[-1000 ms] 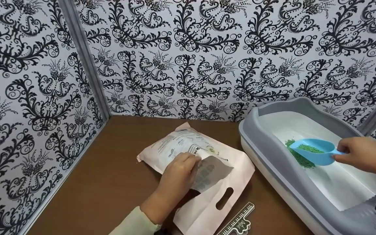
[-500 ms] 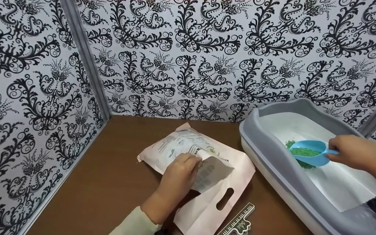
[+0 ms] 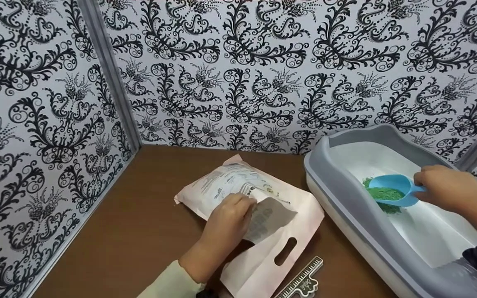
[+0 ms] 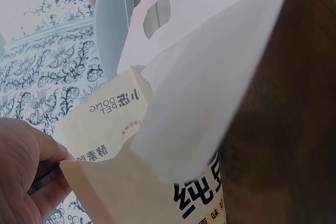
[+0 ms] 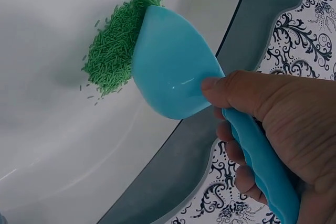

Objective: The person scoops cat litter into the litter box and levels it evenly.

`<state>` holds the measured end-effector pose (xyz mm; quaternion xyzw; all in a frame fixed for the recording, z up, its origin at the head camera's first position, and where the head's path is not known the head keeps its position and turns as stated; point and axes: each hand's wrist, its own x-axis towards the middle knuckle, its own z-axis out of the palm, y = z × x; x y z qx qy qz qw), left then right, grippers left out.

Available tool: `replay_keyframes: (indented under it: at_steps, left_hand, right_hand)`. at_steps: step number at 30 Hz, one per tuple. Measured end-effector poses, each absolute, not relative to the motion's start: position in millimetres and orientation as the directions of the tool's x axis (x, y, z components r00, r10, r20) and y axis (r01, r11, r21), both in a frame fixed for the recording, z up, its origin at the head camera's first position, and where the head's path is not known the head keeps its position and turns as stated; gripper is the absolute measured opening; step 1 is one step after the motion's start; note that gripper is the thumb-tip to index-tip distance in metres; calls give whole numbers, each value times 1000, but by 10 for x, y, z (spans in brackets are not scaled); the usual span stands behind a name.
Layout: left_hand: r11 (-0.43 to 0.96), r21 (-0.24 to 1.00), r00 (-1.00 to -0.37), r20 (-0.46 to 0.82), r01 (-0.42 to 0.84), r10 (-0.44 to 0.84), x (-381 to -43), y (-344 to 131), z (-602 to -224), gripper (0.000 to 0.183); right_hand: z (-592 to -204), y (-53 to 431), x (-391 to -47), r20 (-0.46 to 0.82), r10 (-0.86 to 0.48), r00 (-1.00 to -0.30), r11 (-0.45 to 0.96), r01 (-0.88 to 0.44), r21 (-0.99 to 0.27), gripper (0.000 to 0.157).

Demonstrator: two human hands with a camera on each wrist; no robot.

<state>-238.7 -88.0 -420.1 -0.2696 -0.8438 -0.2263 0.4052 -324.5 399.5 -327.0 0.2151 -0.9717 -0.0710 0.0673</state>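
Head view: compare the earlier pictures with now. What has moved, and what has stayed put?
The right hand has carried the scoop slightly left over the tub, and more of the scoop's inside shows behind its green pellets. Nothing was newly gripped or let go. The left hand still holds the bag; bag, tub and ruler stayed as they were.

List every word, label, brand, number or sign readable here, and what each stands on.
"DONG PET": bag, far panel, seemingly reversed.
"酵素": same panel, smaller.
"纯": near panel, large black print.
"原味": near panel, partly cut off by the frame.
Too small or blurred: the bag's remaining print and any lettering on the black-and-white clip.
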Motion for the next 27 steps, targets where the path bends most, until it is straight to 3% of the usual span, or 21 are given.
replay_keyframes:
  at_steps: [27]
  left_hand:
    - [751, 158, -526, 803, 641, 280, -2397, -886, -4204, 9]
  right_hand:
    - [-3244, 3990, -3286, 180, -448, -876, 885, -407, 225, 23]
